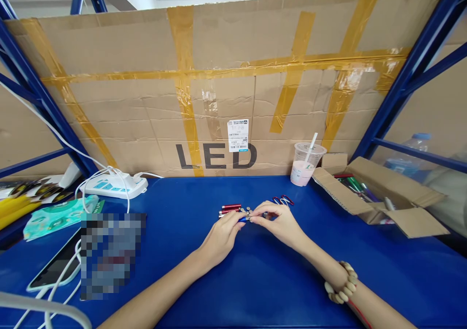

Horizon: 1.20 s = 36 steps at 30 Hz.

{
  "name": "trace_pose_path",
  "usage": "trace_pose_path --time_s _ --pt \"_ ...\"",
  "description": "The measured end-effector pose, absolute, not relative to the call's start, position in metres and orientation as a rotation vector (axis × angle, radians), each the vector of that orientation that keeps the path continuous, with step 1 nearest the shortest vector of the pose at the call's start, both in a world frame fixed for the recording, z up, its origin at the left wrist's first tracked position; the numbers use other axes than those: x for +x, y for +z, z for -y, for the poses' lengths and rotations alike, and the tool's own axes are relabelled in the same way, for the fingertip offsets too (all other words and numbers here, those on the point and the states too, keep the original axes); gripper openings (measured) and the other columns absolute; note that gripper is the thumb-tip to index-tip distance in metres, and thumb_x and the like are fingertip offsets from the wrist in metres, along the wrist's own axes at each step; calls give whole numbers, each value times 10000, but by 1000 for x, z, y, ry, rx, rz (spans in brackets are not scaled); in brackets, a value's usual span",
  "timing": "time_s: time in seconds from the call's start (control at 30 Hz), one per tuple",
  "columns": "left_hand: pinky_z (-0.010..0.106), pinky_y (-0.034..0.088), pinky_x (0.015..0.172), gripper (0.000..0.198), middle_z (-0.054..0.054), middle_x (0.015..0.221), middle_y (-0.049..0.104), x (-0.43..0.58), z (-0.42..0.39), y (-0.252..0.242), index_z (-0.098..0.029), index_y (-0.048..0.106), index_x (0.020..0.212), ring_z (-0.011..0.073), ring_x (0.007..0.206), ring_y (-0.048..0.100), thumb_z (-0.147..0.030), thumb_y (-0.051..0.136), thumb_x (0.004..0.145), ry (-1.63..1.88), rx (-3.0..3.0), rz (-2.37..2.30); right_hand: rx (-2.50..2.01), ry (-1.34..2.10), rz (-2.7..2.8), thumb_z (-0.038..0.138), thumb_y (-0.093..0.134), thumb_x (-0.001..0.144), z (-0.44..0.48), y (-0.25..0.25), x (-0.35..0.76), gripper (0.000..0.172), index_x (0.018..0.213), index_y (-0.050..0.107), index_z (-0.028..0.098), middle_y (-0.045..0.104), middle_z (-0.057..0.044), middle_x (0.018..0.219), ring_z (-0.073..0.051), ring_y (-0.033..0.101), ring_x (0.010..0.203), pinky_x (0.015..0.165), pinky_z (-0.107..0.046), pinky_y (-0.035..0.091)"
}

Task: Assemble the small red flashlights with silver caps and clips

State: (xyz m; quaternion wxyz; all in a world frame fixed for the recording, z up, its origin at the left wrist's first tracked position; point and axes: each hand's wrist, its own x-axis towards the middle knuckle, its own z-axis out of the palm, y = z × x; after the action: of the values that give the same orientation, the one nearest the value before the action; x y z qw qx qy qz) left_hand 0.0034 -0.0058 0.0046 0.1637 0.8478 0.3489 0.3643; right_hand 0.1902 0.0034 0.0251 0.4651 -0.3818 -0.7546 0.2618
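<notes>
Head view, centre of frame: left hand (221, 239) and right hand (279, 224) meet over the blue desk (255, 280). Left fingers (239, 223) are pinched shut on a small blue tube (242, 218), held low, just above the desk top. Right fingers (257, 214) are curled and nearly closed at the tube's end, beside a row of small round discs (248, 211), prob. button cells; whether they grip one, cannot tell (too small).

Just above-left of the hands, red tubes (229, 208) lie side by side on the desk. Just above-right, small red and blue clips (283, 200).

Step in hand, by judgement: fitting or loading the blue tube w/ the small discs. Next move likely calls for a fine pinch and steady alignment of disc to tube mouth, left hand holding the tube still.

Upper right of centre: plastic cup w/ straw (305, 166); right of it an open carton (379, 195) w/ pens. Left of frame: power strip (115, 185), phone (54, 268).
</notes>
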Motion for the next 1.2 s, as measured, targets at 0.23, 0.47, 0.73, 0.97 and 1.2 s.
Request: trace_pose_path --time_s 0.23,0.47,0.73,0.97,1.2 --pt "251 502 741 294 54 943 629 3 13 8 -207 560 1099 151 825 604 -213 327 920 939 2485 -879 -971 909 1917 372 713 662 -6 24 197 207 657 693 166 664 -24 651 -130 588 605 568 -228 452" --pt "249 498 702 278 57 855 622 4 15 3 -186 579 1028 154 758 599 -224 326 921 940 2527 -911 -1062 880 1966 364 704 672 -5 18 196 200 637 687 168 651 -14 639 -121 551 587 569 -230 434" --pt "259 504 712 270 62 812 627 2 12 5 -169 577 1038 162 750 609 -213 338 921 996 2588 -900 -1171 925 1884 271 680 669 -3 17 192 117 628 689 162 651 -14 635 -119 539 586 561 -223 417" --pt "278 506 747 259 71 901 647 1 8 3 -167 572 1065 175 821 617 -212 361 922 1013 2604 -846 -1181 1074 1830 339 682 638 -4 18 192 206 612 676 135 626 -25 578 -106 499 518 507 -218 390" --pt "260 503 768 253 55 930 636 3 8 4 -178 551 1091 161 847 612 -217 362 926 972 2599 -839 -1257 997 1924 358 678 663 -7 20 198 205 667 692 154 644 -21 635 -111 499 561 534 -221 383"
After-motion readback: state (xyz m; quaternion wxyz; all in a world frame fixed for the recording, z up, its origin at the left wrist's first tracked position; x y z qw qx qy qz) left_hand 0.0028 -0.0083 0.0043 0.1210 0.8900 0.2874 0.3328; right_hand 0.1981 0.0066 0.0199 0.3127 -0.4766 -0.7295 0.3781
